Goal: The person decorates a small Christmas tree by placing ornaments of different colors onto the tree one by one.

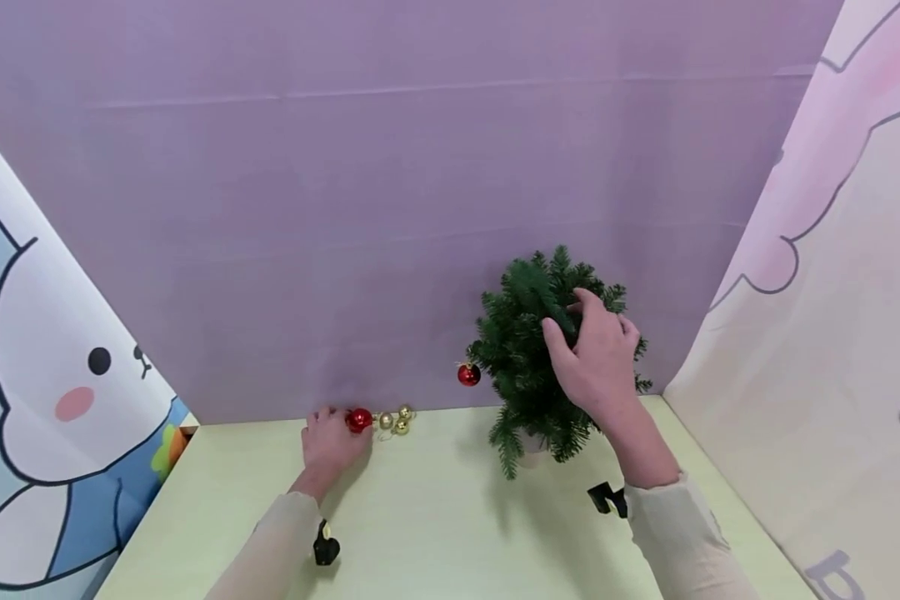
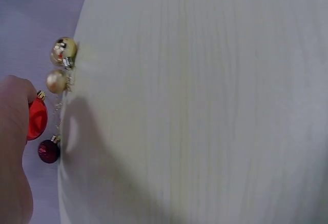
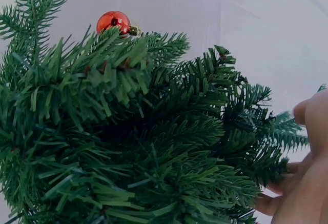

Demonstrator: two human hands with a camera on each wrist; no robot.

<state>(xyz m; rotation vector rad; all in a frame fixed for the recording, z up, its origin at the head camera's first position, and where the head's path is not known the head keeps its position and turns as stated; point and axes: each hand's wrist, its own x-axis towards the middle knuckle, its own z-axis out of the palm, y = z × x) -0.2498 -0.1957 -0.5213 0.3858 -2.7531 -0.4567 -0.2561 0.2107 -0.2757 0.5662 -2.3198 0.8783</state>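
Note:
At the table's back edge, my left hand [image 1: 335,446] pinches a shiny red ball [image 1: 358,419]; in the left wrist view the thumb [image 2: 18,88] lies by the cap of that red ball [image 2: 37,117]. Farther right stands a small green tree [image 1: 525,350]. My right hand [image 1: 596,358] is at its upper right side, thumb and fingers apart among the branches. The right wrist view has this hand [image 3: 302,178] at the branch tips [image 3: 277,131], some fingertips hidden by needles. A red ball [image 1: 468,374] hangs on the tree's left side.
Beside the left hand, several gold balls [image 1: 386,421] lie along the table's back edge; a dark red ball [image 2: 49,151] shows there in the left wrist view. A purple backdrop [image 1: 382,208] rises behind the table [image 1: 420,517], with printed panels [image 1: 37,358] at both sides.

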